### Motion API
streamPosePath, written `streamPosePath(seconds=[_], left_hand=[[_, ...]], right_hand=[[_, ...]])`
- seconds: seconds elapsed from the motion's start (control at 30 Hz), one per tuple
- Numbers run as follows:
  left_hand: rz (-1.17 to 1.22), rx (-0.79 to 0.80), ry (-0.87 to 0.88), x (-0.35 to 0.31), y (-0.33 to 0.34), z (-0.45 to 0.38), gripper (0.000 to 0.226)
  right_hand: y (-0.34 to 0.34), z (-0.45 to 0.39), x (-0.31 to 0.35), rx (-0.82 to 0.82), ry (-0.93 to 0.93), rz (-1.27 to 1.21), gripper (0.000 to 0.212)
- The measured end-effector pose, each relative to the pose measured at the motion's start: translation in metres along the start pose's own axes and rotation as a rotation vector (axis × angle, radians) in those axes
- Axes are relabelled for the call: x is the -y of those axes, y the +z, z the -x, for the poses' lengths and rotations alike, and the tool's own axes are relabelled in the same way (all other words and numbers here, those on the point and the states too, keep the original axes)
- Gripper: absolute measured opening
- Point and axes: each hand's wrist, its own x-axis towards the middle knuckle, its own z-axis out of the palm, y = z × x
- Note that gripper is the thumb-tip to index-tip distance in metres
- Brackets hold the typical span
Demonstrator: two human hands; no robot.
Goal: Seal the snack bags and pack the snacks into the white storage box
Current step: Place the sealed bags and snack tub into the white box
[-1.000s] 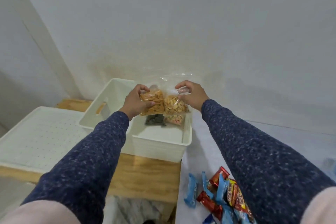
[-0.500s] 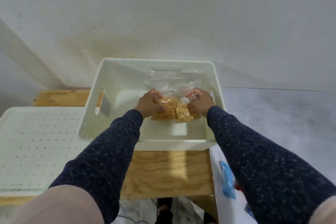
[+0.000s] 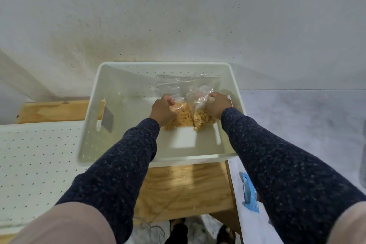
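The white storage box stands on a wooden bench against the wall. Both my hands reach down inside it. My left hand grips a clear bag of orange snack sticks. My right hand grips a clear bag of pale round crackers by its crumpled top. The two bags sit side by side, touching, low in the right half of the box. Their clear tops rise toward the back wall of the box. Any bags beneath them are hidden.
A white perforated lid lies on the left of the wooden bench. A blue snack packet lies on the white table at the right. The wall stands right behind the box. Feet show on the floor below.
My hands have lowered the two snack bags from above the box rim down into the box. My head has tilted down and forward, so the box fills more of the view.
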Motion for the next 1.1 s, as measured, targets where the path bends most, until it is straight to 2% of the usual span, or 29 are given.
streamPosePath(seconds=[0.1,0.23,0.4,0.53,0.8,1.1], left_hand=[[-0.069,-0.020,-0.003,-0.008,-0.005,-0.001,0.033],[-0.234,-0.019,-0.114,-0.036,-0.024,0.002,0.041],[-0.525,-0.085,-0.058,-0.086,-0.049,0.014,0.052],[-0.681,-0.160,0.010,-0.128,-0.058,0.032,0.044],[-0.715,-0.318,0.104,-0.196,-0.038,0.074,0.042],[-0.569,-0.390,0.223,-0.266,0.044,0.119,0.047]], right_hand=[[-0.007,0.006,0.012,-0.008,-0.007,0.134,0.048],[-0.033,0.023,0.027,0.036,-0.087,0.316,0.049],[-0.075,0.043,0.032,-0.004,-0.154,0.436,0.052],[-0.109,0.058,0.028,-0.057,-0.182,0.516,0.048],[-0.168,0.090,-0.006,-0.132,-0.254,0.550,0.050],[-0.234,0.123,-0.099,-0.189,-0.290,0.521,0.053]])
